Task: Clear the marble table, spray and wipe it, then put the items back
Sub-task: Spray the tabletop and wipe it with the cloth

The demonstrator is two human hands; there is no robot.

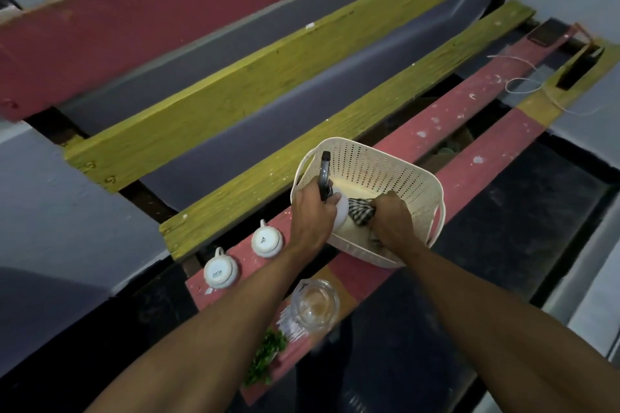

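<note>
A cream perforated plastic basket [402, 174] sits on a red and yellow slatted wooden bench. Inside it, my left hand [310, 214] grips a white spray bottle [341, 211] with a black trigger head. Beside it my right hand [392, 223] is closed on a black-and-white striped cloth [360, 211] in the basket. Two white cups [266, 240] [220, 273] stand upside down on the red slat to the left of the basket. A clear glass jar [315, 305] stands on the slat nearer to me. The marble table is not in view.
Green leafy sprigs [265, 355] lie near the jar on the bench's near end. The bench's backrest slats [251, 77] rise behind the basket. A thin string [523, 84] trails over the far right end. Dark floor lies under and to the right of the bench.
</note>
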